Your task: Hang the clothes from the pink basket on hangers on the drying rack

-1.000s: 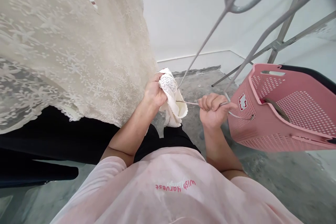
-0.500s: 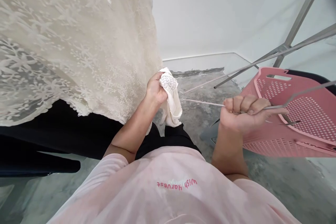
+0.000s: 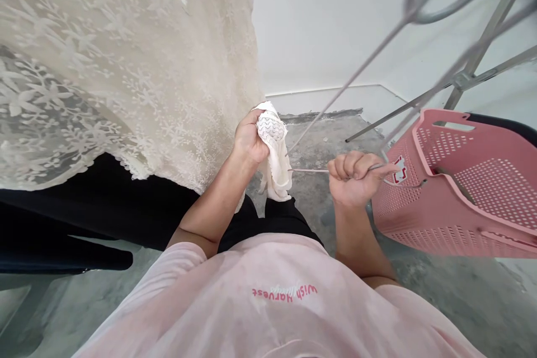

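Two items are held, one in each hand. A thin grey wire hanger [image 3: 335,95] is gripped in the right hand [image 3: 352,179], whose fingers [image 3: 350,165] are curled tight together into a fist around the lower wire. From the fist, one long wire is seen running up and away to the right, ending in the hook loop at the upper right of the view; that part is blurred. A second straight wire runs leftward from the knuckles, roughly level, towards the cloth. The hanger's long axis is thus judged to lie diagonally, hook end high and away from the body.

A small cream-white garment [image 3: 274,151] is clutched in the left hand [image 3: 249,142], fingers closed around its upper part; a perforated knit patch is seen just beyond the fingertips, and the rest hangs limp below the hand. The level wire's tip is seen at the cloth's edge; actual contact cannot be told.

A pink perforated basket [image 3: 453,201] stands just beyond the right knuckles. Cream lace fabric [image 3: 126,67] hangs left of the left hand.
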Tool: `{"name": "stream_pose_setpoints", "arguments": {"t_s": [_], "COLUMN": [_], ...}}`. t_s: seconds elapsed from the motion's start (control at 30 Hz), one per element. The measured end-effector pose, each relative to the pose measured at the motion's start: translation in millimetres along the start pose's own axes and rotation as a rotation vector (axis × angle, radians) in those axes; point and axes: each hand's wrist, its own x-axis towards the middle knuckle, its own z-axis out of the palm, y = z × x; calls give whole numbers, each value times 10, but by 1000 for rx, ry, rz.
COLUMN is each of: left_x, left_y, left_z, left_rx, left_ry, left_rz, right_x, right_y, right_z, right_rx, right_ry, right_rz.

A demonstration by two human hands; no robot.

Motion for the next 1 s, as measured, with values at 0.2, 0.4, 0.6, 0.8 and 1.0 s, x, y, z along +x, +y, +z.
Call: {"name": "stream_pose_setpoints", "arguments": {"t_s": [0.2,0.4,0.6,0.8,1.0], "left_x": [-51,-121,-114,-109,-70], "left_y": [-33,-22,24,4,15], "left_z": [60,84,-3,4,-30], "left_rx": [-13,-21,-58,-22,9], "left_ry": [61,95,129,120,101], "left_rz": [25,61,89,81,74], "right_x": [0,-92,37,59,59], "right_y": [-84,161,-60,-249,-460], "right_z": [84,107,-71,-187,-250], "right_rx": [40,-47,29,75,102], "right_ry": [144,97,153,167,100], "right_rz": [8,86,-63,-97,-145]}}
